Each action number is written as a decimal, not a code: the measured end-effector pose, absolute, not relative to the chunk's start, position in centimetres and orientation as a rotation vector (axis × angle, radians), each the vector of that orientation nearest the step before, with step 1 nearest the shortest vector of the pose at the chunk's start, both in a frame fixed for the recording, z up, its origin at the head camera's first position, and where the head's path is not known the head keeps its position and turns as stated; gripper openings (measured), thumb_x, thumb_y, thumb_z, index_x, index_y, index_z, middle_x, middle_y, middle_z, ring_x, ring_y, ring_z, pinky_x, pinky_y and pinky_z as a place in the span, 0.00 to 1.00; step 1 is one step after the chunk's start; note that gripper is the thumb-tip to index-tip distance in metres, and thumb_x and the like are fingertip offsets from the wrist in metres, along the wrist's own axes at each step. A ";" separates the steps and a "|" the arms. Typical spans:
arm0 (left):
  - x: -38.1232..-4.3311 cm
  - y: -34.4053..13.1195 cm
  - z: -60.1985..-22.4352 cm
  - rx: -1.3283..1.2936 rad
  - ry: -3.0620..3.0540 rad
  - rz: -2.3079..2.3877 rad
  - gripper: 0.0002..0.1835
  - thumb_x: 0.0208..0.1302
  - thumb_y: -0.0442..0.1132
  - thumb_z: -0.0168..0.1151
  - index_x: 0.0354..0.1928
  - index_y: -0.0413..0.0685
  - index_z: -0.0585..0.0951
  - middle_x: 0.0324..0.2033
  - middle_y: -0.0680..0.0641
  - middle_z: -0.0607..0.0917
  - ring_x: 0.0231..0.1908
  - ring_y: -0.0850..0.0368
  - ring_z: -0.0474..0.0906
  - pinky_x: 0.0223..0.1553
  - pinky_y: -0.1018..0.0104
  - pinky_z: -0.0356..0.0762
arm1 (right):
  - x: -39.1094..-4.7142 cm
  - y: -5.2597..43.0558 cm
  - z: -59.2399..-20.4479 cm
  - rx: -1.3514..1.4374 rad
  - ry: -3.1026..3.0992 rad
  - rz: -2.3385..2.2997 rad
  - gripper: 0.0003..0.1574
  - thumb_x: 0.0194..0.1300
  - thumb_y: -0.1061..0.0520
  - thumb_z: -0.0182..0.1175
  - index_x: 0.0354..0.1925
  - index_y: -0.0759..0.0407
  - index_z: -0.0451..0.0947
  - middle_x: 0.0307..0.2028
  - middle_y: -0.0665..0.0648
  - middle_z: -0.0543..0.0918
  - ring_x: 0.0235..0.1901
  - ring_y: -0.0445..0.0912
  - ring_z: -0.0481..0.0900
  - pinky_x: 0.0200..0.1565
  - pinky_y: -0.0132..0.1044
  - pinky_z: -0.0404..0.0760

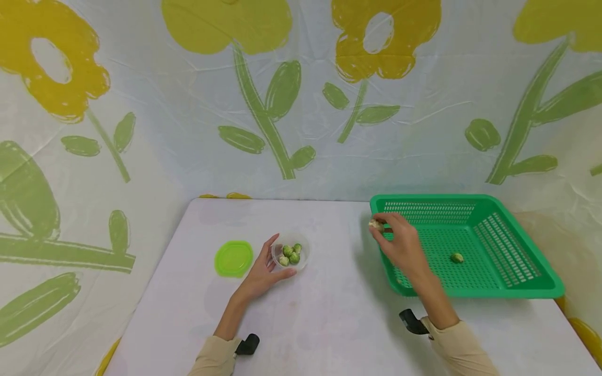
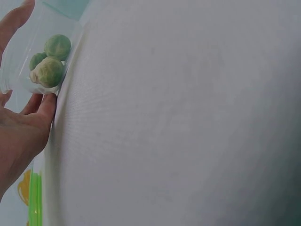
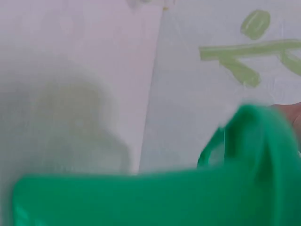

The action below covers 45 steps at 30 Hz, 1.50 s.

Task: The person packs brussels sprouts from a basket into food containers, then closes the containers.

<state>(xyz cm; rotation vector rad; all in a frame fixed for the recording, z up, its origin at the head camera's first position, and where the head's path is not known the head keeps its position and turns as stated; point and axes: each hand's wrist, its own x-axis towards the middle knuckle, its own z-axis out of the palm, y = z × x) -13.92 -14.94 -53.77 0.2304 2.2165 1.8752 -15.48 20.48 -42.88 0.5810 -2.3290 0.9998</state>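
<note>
My left hand (image 1: 261,273) cups the left side of a clear round plastic container (image 1: 303,263), fingers at its far side and thumb along its near side. Inside it sit several Brussels sprouts (image 1: 294,257), which the left wrist view also shows through the wall. Over the left rim of a green plastic basket (image 1: 479,293), my right hand (image 1: 405,248) pinches a Brussels sprout (image 1: 375,225) between thumb and fingertips. Another Brussels sprout (image 1: 456,258) lies on the basket's floor. In the right wrist view, the basket's blurred wall hides most of the hand.
A bright green lid (image 1: 233,259) lies flat on the table, left of the container. The white-covered table (image 1: 324,313) meets a hanging cloth (image 1: 178,130) printed with flowers at its back edge. The basket takes up the table's right side.
</note>
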 end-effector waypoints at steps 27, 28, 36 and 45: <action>-14.0 -14.9 -54.1 0.244 2.230 1.888 0.57 0.60 0.44 0.78 0.82 0.63 0.49 0.81 0.47 0.47 0.80 0.46 0.40 0.77 0.47 0.51 | -16.4 11.3 -45.2 0.660 -2.346 1.177 0.14 0.63 0.64 0.73 0.47 0.65 0.85 0.39 0.58 0.84 0.37 0.48 0.84 0.39 0.45 0.89; -14.0 -14.9 -54.1 0.242 2.228 1.891 0.57 0.60 0.44 0.78 0.82 0.63 0.49 0.81 0.47 0.47 0.80 0.46 0.40 0.77 0.47 0.51 | -16.4 11.0 -45.3 0.660 -2.354 1.185 0.14 0.63 0.64 0.73 0.47 0.65 0.85 0.39 0.57 0.84 0.38 0.48 0.84 0.40 0.44 0.89; -13.8 -14.8 -54.1 0.260 2.235 1.889 0.57 0.61 0.44 0.77 0.83 0.61 0.47 0.81 0.47 0.48 0.80 0.47 0.40 0.77 0.47 0.51 | -16.3 8.7 -46.2 0.734 -2.358 1.224 0.15 0.61 0.65 0.74 0.46 0.65 0.84 0.39 0.58 0.84 0.39 0.50 0.84 0.41 0.46 0.88; -13.9 -14.9 -54.0 0.266 2.246 1.874 0.57 0.61 0.45 0.77 0.83 0.61 0.47 0.81 0.47 0.46 0.80 0.44 0.39 0.77 0.45 0.52 | -16.7 6.7 -47.5 0.776 -2.380 1.241 0.15 0.61 0.66 0.74 0.47 0.65 0.84 0.40 0.57 0.84 0.41 0.51 0.85 0.40 0.48 0.87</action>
